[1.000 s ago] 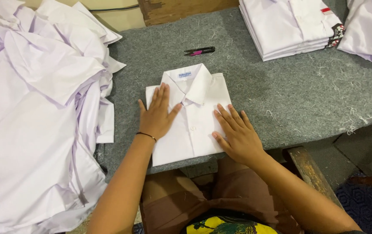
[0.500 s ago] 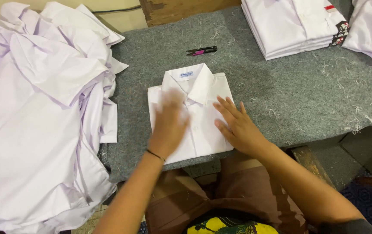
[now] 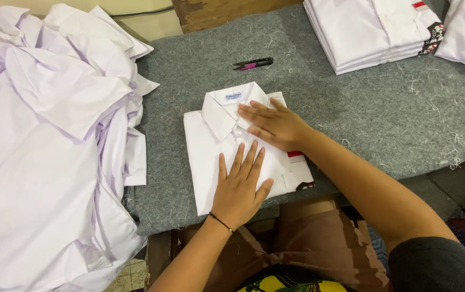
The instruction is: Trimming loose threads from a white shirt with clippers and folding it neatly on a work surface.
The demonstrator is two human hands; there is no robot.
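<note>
Head view: a folded white cotton shirt lies collar-up on the grey felt table top, near its front edge.
Left hand: flat, fingers spread, palm down on the lower half of the shirt; it grasps nothing.
Right hand: flat, fingers together and pointing left, resting just below the collar; it pinches nothing.
Doing it well: judging by the fold, even palm pressure from the middle outward would keep the edges square and the collar uncrushed.
Nearby: black-and-pink thread snips beyond the collar, a heap of loose white shirts on the left, a stack of folded white shirts at the far right.
</note>
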